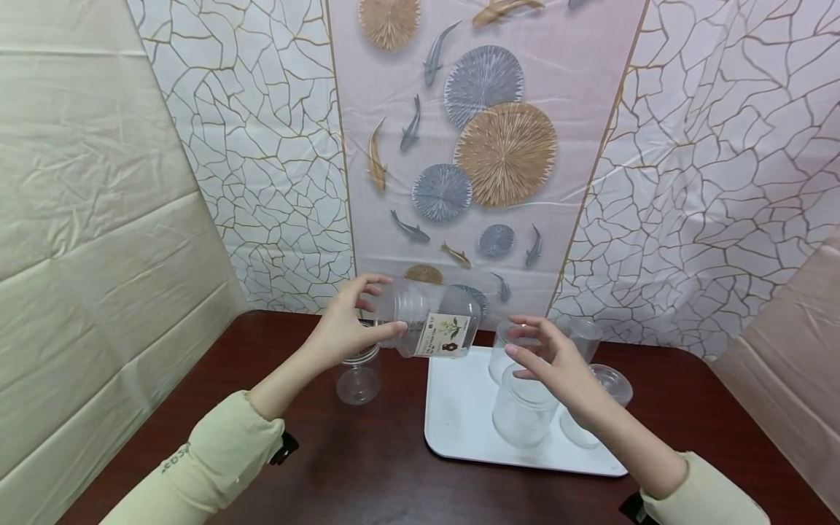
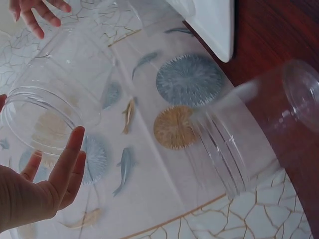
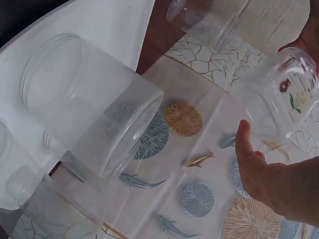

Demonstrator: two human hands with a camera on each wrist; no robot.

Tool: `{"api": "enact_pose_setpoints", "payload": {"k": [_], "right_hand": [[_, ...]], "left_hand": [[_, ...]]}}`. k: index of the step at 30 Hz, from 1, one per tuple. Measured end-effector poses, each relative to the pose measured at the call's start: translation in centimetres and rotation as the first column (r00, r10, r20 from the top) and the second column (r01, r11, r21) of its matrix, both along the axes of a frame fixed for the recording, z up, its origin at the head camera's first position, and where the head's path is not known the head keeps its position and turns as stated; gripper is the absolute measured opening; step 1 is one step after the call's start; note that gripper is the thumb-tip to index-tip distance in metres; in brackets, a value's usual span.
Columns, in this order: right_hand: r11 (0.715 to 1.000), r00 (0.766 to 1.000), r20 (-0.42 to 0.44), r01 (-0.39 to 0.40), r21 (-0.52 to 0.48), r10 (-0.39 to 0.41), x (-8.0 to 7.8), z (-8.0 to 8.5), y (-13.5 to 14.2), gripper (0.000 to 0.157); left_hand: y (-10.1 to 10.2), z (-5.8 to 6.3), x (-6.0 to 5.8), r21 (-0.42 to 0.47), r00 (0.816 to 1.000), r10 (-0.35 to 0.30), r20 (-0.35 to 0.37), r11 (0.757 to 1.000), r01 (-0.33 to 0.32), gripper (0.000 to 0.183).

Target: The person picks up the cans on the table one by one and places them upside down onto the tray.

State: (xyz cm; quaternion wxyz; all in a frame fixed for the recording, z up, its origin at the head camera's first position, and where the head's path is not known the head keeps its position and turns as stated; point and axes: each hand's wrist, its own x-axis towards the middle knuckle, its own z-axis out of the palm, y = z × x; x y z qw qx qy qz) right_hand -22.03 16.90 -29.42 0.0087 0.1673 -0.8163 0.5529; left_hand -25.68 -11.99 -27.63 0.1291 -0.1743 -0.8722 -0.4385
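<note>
I see the left hand [image 1: 351,321] clamped round a clear jar's [image 1: 429,324] neck, sideways above the table [image 1: 367,459]; the right hand's [image 1: 551,361] fingers are apart. My head view shows a label [image 1: 445,335] the left wrist view doesn't.

L hand [image 2: 45,194] grips clear jar [image 2: 75,74] at ribbed rim; R hand [image 2: 31,22], fingers apart, near jar's other end. 2nd jar [image 2: 254,132], clear, w/ ribbed neck, on dk. red table [image 2: 271,30]. Top: corner of white tray [image 2: 218,30]. Bkgd.: cloth [image 2: 154,174] w/ blue & gold fish, discs.
</note>
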Motion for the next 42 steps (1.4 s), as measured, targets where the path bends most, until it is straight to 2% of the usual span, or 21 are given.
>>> {"api": "enact_pose_setpoints", "payload": {"k": [4,9,16,21,23,29,32,35,39,42], "right_hand": [[0.998,1.000,0.019,0.002,-0.070,-0.001,0.0,0.2,-0.1,0.049],[0.993,1.000,0.028,0.010,-0.119,-0.007,0.0,0.4,-0.2,0.048],[0.989,1.000,0.028,-0.010,-0.149,0.014,0.0,0.5,-0.2,0.049],[0.985,1.000,0.019,-0.013,-0.173,0.017,0.1,0.6,-0.3,0.049],[0.982,1.000,0.008,-0.022,-0.185,0.024,0.2,0.7,-0.2,0.048],[0.975,0.997,-0.012,-0.074,-0.208,0.073,0.1,0.5,-0.1,0.051],[0.975,0.995,-0.013,-0.097,-0.201,0.096,0.1,0.5,-0.2,0.053],[0.976,0.994,-0.018,-0.110,-0.187,0.108,0.3,0.6,-0.3,0.053],[0.978,0.992,-0.039,-0.123,-0.169,0.118,0.5,0.6,-0.4,0.056],[0.980,0.992,-0.043,-0.122,-0.154,0.117,0.4,0.5,-0.4,0.059]], "left_hand": [[0.3,0.0,0.1,0.075,0.999,-0.025,0.029,0.997,0.023,0.058],[0.6,-0.3,-0.1,0.152,0.997,-0.073,0.024,0.986,0.068,0.058],[1.2,-1.0,-0.2,0.265,0.982,-0.185,0.035,0.949,0.169,0.056],[1.3,-1.6,-0.2,0.294,0.969,-0.243,0.037,0.930,0.222,0.056],[1.3,-1.8,-0.2,0.325,0.960,-0.275,0.045,0.913,0.247,0.056],[1.5,-2.5,-0.4,0.448,0.918,-0.388,0.082,0.837,0.313,0.057],[1.6,-2.8,-0.3,0.464,0.901,-0.426,0.078,0.816,0.345,0.059],[1.7,-3.1,-0.3,0.443,0.892,-0.447,0.064,0.814,0.376,0.060],[1.8,-3.5,-0.4,0.419,0.889,-0.455,0.049,0.817,0.395,0.061],[2.0,-3.6,-0.4,0.424,0.885,-0.464,0.046,0.811,0.403,0.062]]}}
